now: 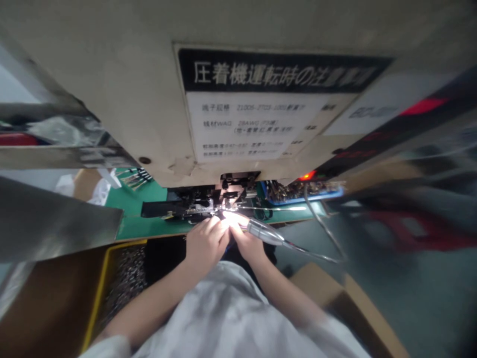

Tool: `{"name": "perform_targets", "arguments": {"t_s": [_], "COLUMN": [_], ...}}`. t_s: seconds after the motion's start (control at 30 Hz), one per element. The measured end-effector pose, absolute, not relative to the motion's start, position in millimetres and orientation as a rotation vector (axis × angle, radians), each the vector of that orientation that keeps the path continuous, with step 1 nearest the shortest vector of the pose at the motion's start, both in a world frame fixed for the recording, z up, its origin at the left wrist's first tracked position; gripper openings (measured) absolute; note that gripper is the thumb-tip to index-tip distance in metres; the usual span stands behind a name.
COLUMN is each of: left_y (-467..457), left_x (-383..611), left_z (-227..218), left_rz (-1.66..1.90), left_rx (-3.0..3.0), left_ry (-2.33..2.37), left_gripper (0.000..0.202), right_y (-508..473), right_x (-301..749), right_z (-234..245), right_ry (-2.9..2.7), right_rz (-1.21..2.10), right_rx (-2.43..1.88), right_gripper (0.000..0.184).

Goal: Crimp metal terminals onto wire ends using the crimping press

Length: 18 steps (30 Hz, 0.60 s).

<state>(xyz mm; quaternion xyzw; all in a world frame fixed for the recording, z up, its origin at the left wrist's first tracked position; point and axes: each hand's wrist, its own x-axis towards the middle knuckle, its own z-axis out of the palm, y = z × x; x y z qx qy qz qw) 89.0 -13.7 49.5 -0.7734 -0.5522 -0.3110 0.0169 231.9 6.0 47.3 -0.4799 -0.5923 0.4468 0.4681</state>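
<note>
My left hand (207, 241) and my right hand (249, 244) meet at the working point of a crimping machine (156, 89). The fingers of both are pinched together, close to the crimping die (231, 196). Strong glare lies over the fingertips, so whatever is between them cannot be made out. A small grey lamp (265, 232) on a flexible neck reaches in over my right hand and lights the spot. To the left of the die runs a dark feed track (164, 209) with a toothed metal strip.
Under the machine is a green tabletop (137, 227). A blue-rimmed tray (330, 193) of small parts stands right of the die; dark leads (137, 178) lie on the left. Below are a yellow-edged crate (102, 278) of small pieces and an open cardboard box (367, 313).
</note>
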Motion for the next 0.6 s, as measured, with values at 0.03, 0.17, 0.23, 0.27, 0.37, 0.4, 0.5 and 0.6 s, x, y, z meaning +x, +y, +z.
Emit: {"name": "perform_targets", "arguments": {"t_s": [0.03, 0.17, 0.23, 0.27, 0.37, 0.4, 0.5, 0.6], "left_y": [-13.8, -13.6, -12.6, -12.0, -10.2, -9.8, -9.4, -9.8], "left_x": [89.3, 90.5, 91.2, 91.5, 92.6, 92.9, 93.4, 93.4], "left_z": [50.4, 53.7, 54.4, 54.5, 54.1, 53.8, 53.0, 52.8], "left_rz": [-0.962, -0.948, -0.941, -0.936, -0.924, -0.918, -0.912, -0.931], "left_rx": [-2.408, -2.413, -2.407, -2.404, -2.391, -2.388, -2.376, -2.372], "left_ry": [-1.720, -1.741, -1.746, -1.747, -1.751, -1.752, -1.747, -1.731], "left_gripper": [0.013, 0.012, 0.013, 0.013, 0.013, 0.013, 0.012, 0.012], "right_y": [6.5, 9.2, 11.3, 12.4, 15.4, 16.1, 17.0, 17.1], "right_x": [232.0, 233.5, 234.5, 235.0, 236.2, 236.3, 236.4, 236.0], "right_z": [47.2, 44.8, 43.4, 42.7, 41.5, 41.2, 41.3, 41.1], "right_ry": [-1.445, -1.416, -1.399, -1.393, -1.396, -1.402, -1.419, -1.406], "right_rz": [1.113, 1.168, 1.207, 1.229, 1.254, 1.244, 1.215, 1.208], "right_rx": [-1.177, -1.183, -1.168, -1.157, -1.138, -1.141, -1.151, -1.134], "right_gripper": [0.024, 0.024, 0.024, 0.024, 0.026, 0.026, 0.025, 0.025]}}
